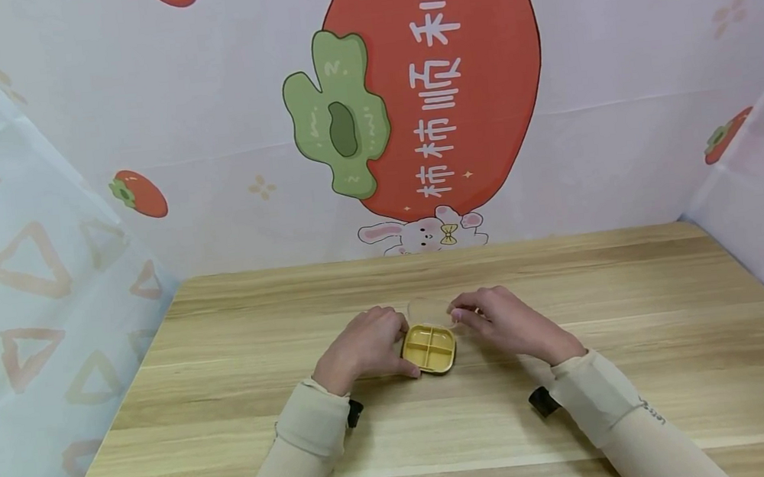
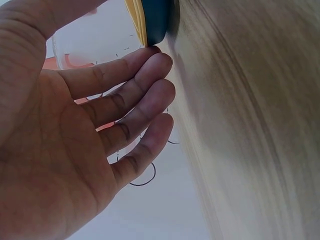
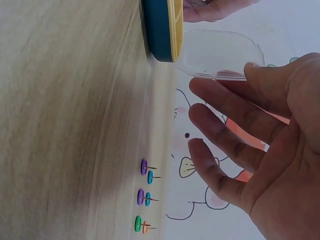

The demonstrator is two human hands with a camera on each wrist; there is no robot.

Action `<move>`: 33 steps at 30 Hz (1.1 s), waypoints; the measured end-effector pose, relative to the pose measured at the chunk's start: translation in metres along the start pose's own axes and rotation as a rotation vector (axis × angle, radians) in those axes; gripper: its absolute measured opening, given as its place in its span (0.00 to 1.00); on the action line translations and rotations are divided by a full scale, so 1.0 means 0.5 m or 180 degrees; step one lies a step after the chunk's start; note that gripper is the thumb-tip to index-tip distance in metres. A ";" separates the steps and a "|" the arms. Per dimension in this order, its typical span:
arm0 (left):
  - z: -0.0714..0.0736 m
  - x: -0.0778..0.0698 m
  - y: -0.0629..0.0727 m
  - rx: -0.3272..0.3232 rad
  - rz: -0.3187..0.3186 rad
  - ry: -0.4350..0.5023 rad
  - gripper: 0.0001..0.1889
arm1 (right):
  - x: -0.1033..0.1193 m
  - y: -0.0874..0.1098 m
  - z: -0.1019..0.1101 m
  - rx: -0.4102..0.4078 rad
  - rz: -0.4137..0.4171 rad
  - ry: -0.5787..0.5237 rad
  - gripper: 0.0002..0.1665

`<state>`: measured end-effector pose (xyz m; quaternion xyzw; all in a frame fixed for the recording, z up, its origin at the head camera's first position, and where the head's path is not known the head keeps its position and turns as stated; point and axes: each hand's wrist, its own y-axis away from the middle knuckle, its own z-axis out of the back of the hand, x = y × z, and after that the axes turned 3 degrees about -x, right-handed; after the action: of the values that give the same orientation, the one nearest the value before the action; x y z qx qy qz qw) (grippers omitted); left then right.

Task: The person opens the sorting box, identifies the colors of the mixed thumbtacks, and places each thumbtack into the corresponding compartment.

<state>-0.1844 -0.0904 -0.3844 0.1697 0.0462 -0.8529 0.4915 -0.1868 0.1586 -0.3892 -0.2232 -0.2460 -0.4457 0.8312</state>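
A small four-compartment box, yellow inside and dark teal outside, stands on the table with its clear lid raised at the back. My left hand holds the box at its left side, thumb at the front corner and index finger further back. In the left wrist view, the other fingers lie gently bent beside it. On the right, my right hand pinches the lid's right edge between thumb and index finger. The right wrist view shows the see-through lid standing up from the teal wall.
Several thumbtacks, among them a purple tack and a green tack, lie on the table beyond the right hand, points toward the back. The wood-grain table ends at a printed backdrop, with side walls left and right.
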 end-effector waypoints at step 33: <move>0.002 0.000 0.001 0.0031 -0.0356 0.0149 0.35 | -0.011 0.009 0.031 0.0115 -0.0241 0.0009 0.16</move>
<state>-0.1843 -0.0909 -0.3833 0.1892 0.0630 -0.8751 0.4410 -0.1888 0.1736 -0.3810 -0.1981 -0.2611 -0.4726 0.8181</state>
